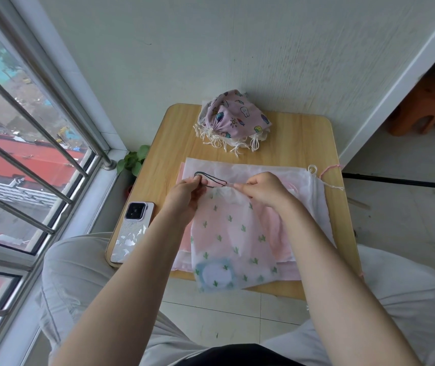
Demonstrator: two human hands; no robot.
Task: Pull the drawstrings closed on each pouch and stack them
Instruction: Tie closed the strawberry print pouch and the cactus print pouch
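The left hand pinches the thin dark drawstring. The right hand pinches the top of the see-through cactus-print pouch. The drawstring runs sideways, from 9 to 3 o'clock, between them.

cactus pouch: sheer matt cloth | table: smooth pale wood | phone: glossy case

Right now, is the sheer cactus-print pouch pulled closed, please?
Partly: the sheer cactus-print pouch has its top gathered between both hands, body still spread flat.
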